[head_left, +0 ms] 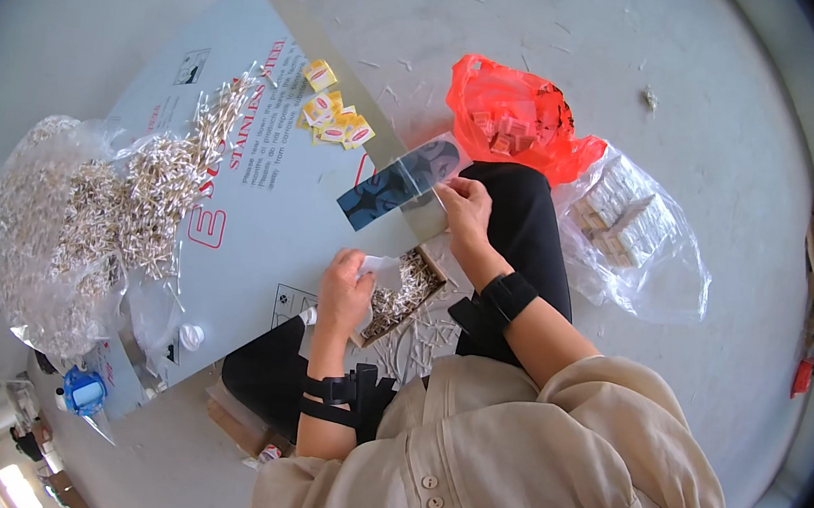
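My left hand point(345, 292) is closed on a small white flap point(382, 271), paper or thin card, at the rim of an open cardboard box point(437, 275). Inside the box lie many short thin sticks point(400, 298), pale with some darker parts. My right hand point(465, 211) makes a pinch at the board's corner, right beside a glossy dark-blue patterned sheet point(389, 195). What its fingertips hold is too small to make out. To the left, a big heap of similar sticks point(158, 191) spills from a clear plastic bag point(34, 222).
Several small yellow boxes point(337, 121) lie on the large pale-blue printed board point(263, 197). Beyond my right knee sit a red plastic bag point(486, 87) with small red packs and a clear bag point(622, 218) of white boxes. A blue object point(84, 391) is at lower left.
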`<state>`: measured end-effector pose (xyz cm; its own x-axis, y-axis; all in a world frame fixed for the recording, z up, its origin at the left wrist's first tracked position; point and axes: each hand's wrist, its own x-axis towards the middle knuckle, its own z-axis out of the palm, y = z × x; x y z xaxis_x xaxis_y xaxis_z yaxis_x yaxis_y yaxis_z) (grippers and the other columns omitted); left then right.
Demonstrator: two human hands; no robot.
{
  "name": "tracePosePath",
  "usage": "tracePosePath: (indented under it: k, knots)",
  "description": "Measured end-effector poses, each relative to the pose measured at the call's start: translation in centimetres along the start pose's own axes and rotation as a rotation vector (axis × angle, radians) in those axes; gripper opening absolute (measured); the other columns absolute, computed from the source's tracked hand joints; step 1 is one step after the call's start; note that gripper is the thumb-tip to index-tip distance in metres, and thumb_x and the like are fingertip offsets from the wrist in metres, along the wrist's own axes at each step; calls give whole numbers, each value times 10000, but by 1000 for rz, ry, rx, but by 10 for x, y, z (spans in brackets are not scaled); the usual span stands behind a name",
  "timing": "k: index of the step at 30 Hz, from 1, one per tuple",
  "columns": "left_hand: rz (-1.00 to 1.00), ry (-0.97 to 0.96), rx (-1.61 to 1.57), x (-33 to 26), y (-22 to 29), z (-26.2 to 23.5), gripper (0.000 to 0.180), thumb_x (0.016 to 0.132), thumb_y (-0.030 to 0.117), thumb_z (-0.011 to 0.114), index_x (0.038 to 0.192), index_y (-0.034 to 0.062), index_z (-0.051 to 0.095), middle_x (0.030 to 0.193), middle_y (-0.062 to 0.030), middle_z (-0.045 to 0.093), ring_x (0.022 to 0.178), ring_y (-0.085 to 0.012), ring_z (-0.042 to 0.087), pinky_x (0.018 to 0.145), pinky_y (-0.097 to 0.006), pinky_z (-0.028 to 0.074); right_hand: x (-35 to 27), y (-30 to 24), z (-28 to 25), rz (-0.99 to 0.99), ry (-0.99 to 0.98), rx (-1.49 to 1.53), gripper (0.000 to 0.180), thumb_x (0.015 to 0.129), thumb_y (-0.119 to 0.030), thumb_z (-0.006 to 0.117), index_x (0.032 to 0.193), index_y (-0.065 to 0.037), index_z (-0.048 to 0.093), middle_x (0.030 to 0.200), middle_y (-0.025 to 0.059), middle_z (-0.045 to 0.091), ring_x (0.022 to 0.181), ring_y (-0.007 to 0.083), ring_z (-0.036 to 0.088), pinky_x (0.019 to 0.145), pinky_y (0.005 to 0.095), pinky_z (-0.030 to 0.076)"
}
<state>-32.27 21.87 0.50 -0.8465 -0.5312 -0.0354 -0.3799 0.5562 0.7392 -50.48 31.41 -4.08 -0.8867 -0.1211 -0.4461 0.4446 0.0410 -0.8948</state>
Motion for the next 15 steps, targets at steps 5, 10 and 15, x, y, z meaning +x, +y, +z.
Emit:
tracePosePath:
  k: [5,10,15]
  knots:
    - [27,-31,302,-17,5,-7,134,735,-11,551,865,22,548,869,-164,555,807,-374,580,668,-446,469,-11,16,-14,-202,81,6,209,688,-9,637,893,8,603,793,46,591,717,128,545,653,253,450]
    - [-19,250,352,-36,-4,-31,119,738,-53,520,825,27,531,888,-154,545,774,-368,569,665,-452,464,-46,0,-22,-102,-146,109,95,713,28,600,804,2,595,719,15,565,654,103,518,580,231,413]
    - [-181,370,460,-55,-55,-52,130,734,-44,518,830,36,555,843,-165,557,768,-376,562,679,-469,452,-85,1,-14,12,-368,-26,63,709,44,604,763,11,600,651,21,557,572,101,506,517,246,401]
